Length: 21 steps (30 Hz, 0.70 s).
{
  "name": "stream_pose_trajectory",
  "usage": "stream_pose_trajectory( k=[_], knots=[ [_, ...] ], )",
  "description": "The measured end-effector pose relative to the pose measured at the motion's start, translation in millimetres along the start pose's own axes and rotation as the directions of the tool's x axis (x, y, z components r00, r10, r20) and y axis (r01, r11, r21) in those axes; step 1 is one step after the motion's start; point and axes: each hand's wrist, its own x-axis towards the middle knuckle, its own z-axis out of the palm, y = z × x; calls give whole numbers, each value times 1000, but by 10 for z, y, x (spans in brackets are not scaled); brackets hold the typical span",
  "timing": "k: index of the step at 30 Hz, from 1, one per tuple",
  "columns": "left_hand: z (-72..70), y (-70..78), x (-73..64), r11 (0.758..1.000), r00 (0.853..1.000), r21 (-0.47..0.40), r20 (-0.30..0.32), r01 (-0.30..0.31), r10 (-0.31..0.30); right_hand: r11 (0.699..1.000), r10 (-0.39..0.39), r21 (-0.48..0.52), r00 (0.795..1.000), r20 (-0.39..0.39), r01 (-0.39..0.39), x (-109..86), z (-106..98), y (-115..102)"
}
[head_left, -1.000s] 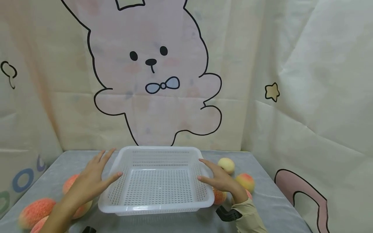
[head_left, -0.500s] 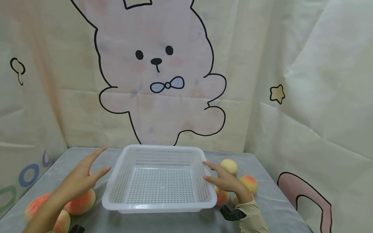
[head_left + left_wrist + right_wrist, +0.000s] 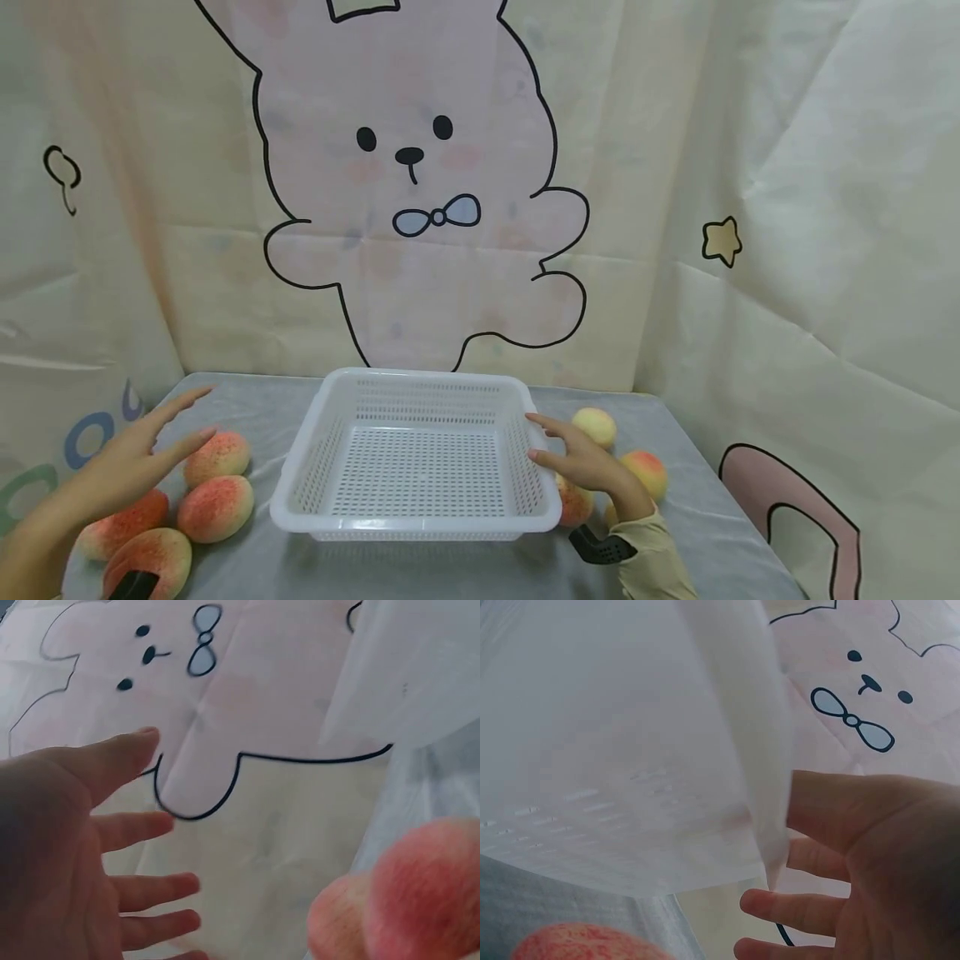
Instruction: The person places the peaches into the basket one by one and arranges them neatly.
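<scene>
A white perforated plastic basket [image 3: 416, 527] sits in the middle of the table with nothing in it. My right hand [image 3: 581, 460] is at its right rim, thumb and index fingertips lying over the edge. In the right wrist view, the rim hides the tips of the thumb and index finger, while the fingers [image 3: 791, 909] below extend fairly straight. My left hand [image 3: 112, 471] is apart from the basket, raised over the peaches on the left, fingers spread and holding nothing. Near it are a peach [image 3: 217, 458], another peach [image 3: 216, 510] and more beside them.
Right of the basket lie a pale yellow peach [image 3: 595, 427], a red-yellow peach [image 3: 651, 475] and a redder peach [image 3: 574, 505], partly behind my right hand. Grey cloth [image 3: 405, 575] covers the table. A curtain [image 3: 480, 292] with a cartoon bear hangs close behind it.
My left hand has moved left, away from the basket's left side to above the peaches, uncovering some of them. My right hand has stayed at the right rim. The whole view has shifted slightly.
</scene>
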Motion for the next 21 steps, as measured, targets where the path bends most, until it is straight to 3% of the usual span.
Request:
stream_pose_trajectory(
  k=[8, 14, 18, 21],
  knots=[
    [-230, -343, -73, 995, 987, 70, 135, 74, -83, 1000, 16, 12, 1000, -3, -15, -15, -22, -41],
    [-238, -704, -171, 993, 988, 112, 146, 41, -57, 999, 31, -11, 999, -17, -31, -24, -29, -43],
    [-228, -982, -207, 998, 978, 71, 209, 4, -18, 1000, 25, -9, 1000, -15, -25, -32, -49, -42],
    [-234, -1128, -205, 999, 951, -50, 308, 6, 10, 1000, 18, -6, 1000, -13, -18, -31, -56, -21]
  ],
)
